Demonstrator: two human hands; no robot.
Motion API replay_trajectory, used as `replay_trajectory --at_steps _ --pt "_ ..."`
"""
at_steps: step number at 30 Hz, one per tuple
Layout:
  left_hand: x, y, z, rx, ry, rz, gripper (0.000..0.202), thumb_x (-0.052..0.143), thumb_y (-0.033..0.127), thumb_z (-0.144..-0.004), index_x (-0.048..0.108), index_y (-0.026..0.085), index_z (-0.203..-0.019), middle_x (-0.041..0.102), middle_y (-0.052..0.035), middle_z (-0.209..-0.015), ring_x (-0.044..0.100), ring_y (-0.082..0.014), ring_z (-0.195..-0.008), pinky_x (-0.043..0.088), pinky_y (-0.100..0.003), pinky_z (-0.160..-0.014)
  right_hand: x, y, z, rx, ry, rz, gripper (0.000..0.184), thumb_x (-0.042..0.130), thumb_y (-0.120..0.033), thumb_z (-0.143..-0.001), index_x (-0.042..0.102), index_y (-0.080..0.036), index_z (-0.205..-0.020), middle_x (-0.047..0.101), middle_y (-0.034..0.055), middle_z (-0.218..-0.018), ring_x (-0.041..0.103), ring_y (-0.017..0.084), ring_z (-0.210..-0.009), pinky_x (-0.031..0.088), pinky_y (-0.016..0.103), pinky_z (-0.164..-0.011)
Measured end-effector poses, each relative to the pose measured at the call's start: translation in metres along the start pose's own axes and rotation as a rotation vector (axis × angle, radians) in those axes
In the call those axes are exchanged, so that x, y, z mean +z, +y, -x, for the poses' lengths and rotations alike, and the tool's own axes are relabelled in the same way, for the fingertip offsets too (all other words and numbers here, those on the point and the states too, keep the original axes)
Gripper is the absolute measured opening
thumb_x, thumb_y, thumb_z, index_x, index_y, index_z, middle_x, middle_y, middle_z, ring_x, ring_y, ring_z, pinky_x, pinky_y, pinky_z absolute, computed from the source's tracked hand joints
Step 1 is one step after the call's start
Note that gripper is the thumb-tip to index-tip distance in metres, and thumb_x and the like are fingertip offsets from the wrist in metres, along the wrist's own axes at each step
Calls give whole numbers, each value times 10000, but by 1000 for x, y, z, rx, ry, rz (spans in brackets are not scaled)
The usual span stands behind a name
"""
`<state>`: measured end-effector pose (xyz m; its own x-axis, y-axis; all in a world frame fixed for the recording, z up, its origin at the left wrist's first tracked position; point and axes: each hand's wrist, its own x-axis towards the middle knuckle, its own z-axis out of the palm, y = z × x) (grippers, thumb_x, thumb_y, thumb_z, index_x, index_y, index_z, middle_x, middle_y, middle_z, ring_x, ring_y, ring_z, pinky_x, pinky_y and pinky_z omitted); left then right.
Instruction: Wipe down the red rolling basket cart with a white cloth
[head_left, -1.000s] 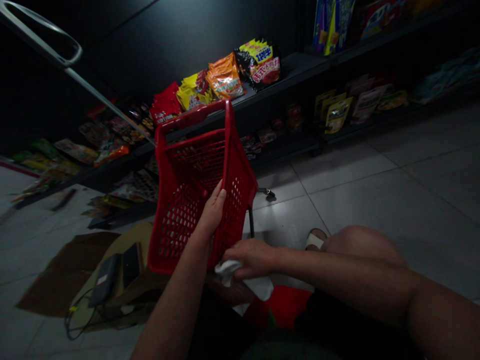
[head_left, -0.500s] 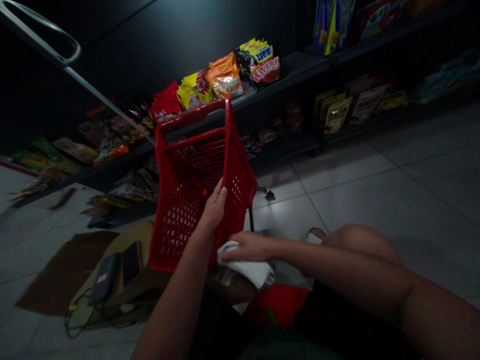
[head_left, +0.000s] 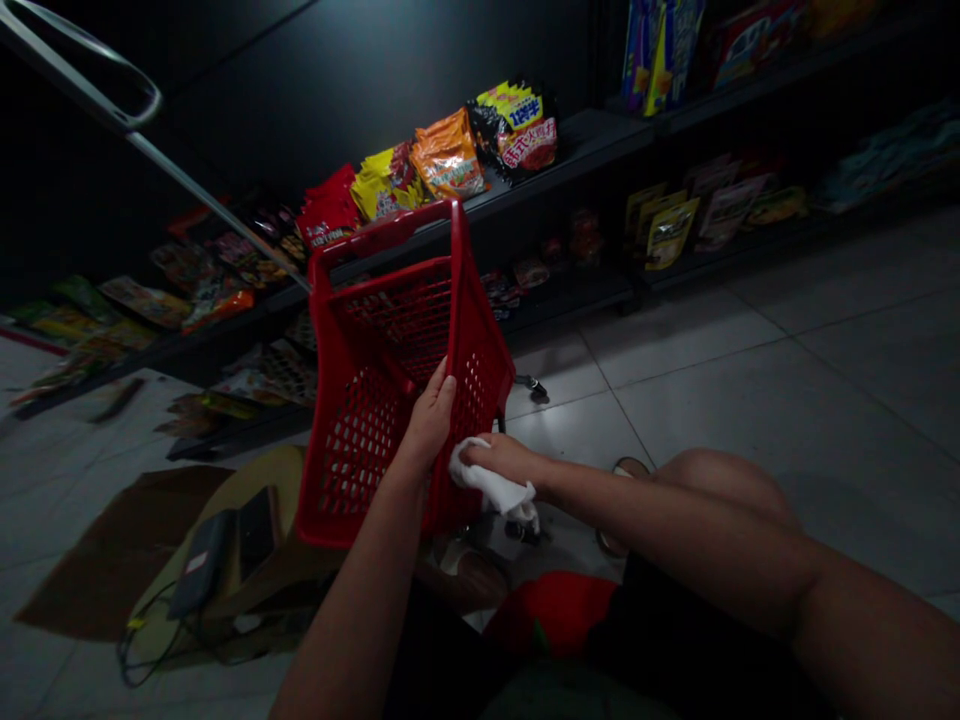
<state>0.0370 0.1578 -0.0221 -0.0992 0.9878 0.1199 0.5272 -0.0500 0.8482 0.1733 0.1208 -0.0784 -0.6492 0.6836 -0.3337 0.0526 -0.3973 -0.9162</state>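
Note:
A red plastic shopping basket [head_left: 319, 400] with perforated walls and a long metal handle [head_left: 217, 205] stands tilted in front of me, a caster [head_left: 534, 388] showing at its right. My left hand [head_left: 433, 415] grips the rim of its right-hand wall, thumb on the outside. Against the outer face of that wall, my right hand [head_left: 504, 458] presses a crumpled white cloth [head_left: 499, 490], its fingers partly hidden in the folds. The cloth's loose end hangs down towards my lap.
Dark shelves [head_left: 600, 135] behind the basket carry snack packets [head_left: 448, 155]. To the left, a round stool seat [head_left: 285, 475] bears a power bank [head_left: 201, 565], a phone [head_left: 257, 530] and a cable, beside brown cardboard [head_left: 97, 550]. My sandalled foot [head_left: 630, 467] rests on the tiled floor [head_left: 697, 400].
My right hand has moved the white cloth up and slightly right along the basket's outer wall. My left hand keeps its hold on the rim. The view has shifted slightly.

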Motion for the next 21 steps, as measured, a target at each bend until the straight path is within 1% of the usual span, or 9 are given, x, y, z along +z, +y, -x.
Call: replay_trajectory --at_steps 2,4,6,9,11,13,17,19,21 --pt "0 1 0 -5 -5 3 512 400 381 -978 451 216 -1460 483 -31 -1507 425 -173 -1400 264 -337 -1208 5 0 1 20 -57 -19 88 575 -261 -756 577 -185 -711 583 -29 -578 511 105 -489 374 210 -461" --pt "0 2 0 -7 -3 -4 513 395 383 -980 449 212 -1462 485 -32 -1506 430 -169 -1396 266 -331 -1206 6 -3 0 3 -31 -25 100 606 -274 -754 570 -188 -717 586 -26 -591 519 109 -502 376 215 -462" --pt "0 3 0 -2 0 -17 513 395 378 -980 456 198 -1456 483 -39 -1507 418 -163 -1403 252 -318 -1209 1 -8 -5 -44 100 -88 137 622 -313 -768 564 -189 -762 586 -24 -622 529 112 -527 388 217 -474" --pt "0 3 -1 -1 -10 -14 519 393 372 -979 449 185 -1460 475 -45 -1512 417 -163 -1404 252 -312 -1207 -11 -16 -14 -151 381 -264 244 592 -401 -816 548 -193 -935 602 -29 -722 550 108 -587 426 210 -523" --pt "0 3 -1 -3 -16 -8 522 392 373 -978 443 186 -1463 477 -44 -1511 421 -164 -1402 259 -315 -1204 -13 -18 -14 -195 458 -268 267 584 -397 -827 535 -198 -999 602 -36 -747 550 104 -605 428 204 -537" --pt "0 1 -1 -7 -9 -10 521 397 369 -975 446 187 -1461 474 -42 -1513 414 -165 -1407 252 -316 -1207 -7 -15 -5 -197 367 -156 208 600 -338 -813 555 -193 -954 587 -41 -708 534 101 -589 401 195 -515" --pt "-1 -2 1 -20 9 -21 515 409 374 -971 462 201 -1453 464 -31 -1521 398 -172 -1418 237 -325 -1215 10 -7 15 -194 64 56 120 633 -281 -776 576 -178 -795 549 -45 -631 488 87 -542 343 189 -468" --pt "-2 -4 1 -21 10 -26 514 410 376 -971 464 200 -1451 466 -35 -1519 399 -173 -1418 244 -327 -1213 5 -8 11 -186 73 38 150 637 -313 -777 576 -180 -809 557 -43 -642 499 89 -543 350 189 -469" --pt "-2 -6 1 -19 5 -25 516 406 379 -974 457 203 -1456 475 -38 -1513 407 -169 -1412 252 -325 -1208 -12 -13 -4 -174 248 -79 215 615 -367 -802 574 -184 -907 593 -30 -713 540 101 -582 392 193 -499"
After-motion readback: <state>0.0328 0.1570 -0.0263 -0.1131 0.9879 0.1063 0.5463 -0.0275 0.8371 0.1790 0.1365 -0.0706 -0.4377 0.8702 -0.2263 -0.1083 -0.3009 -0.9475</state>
